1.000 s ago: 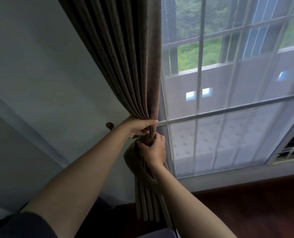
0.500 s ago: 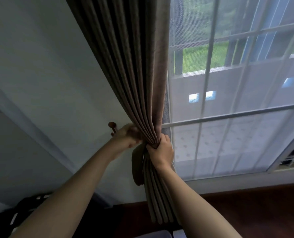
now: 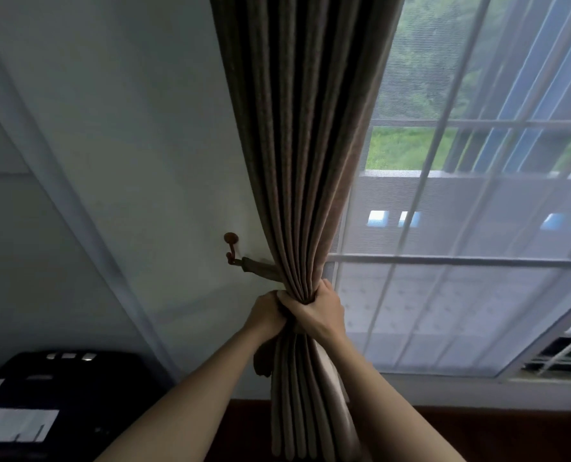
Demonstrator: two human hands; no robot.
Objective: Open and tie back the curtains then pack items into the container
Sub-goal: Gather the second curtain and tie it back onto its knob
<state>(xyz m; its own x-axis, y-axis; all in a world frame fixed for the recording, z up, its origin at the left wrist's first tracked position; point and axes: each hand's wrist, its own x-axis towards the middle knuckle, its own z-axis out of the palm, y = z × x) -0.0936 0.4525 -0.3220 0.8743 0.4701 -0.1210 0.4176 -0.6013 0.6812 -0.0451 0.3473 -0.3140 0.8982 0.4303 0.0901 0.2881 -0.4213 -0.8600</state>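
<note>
My left hand [image 3: 266,316] and right hand [image 3: 314,313] are both clenched, touching, around the gathered brown pleated fabric curtain [image 3: 305,161] beside the window [image 3: 477,228]. A matching fabric tieback strap [image 3: 261,269] runs from the bunch to the dark round-knobbed wall hook [image 3: 231,248].

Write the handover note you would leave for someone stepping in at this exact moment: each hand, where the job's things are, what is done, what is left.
Left hand: closed on the gathered curtain from the wall side.
Right hand: gripping the same bunch from the window side, touching the left hand.
Tieback strap: one end is on the wall hook; it runs to the bunch just above the hands. Whether it is wrapped round cannot be seen.
Done: curtain pulled aside and bunched beside the window.
Left: secure the tieback, then pack; no container is identifiable, only a dark case at lower left.
</note>
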